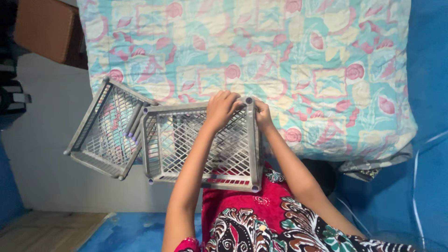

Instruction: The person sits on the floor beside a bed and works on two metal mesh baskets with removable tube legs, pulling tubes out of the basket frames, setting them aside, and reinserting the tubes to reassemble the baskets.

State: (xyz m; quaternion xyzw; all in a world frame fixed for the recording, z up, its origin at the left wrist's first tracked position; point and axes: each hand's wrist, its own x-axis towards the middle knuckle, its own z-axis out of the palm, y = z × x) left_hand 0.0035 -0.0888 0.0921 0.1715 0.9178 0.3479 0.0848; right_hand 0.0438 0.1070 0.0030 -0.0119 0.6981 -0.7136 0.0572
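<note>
Both hands — left hand [222, 108], right hand [262, 115] — gripping grey lattice basket [201, 144] rim, over patterned bedspread [280, 51].

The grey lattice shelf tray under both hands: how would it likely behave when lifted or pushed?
The grey lattice tray is mostly open mesh, so it is probably light for its size. Its straight frame under the left hand and right hand suggests it stays stiff, not floppy. Flat-sided, it should slide rather than roll, though its corner sockets might snag the second tray or the patterned bedsheet.
</note>
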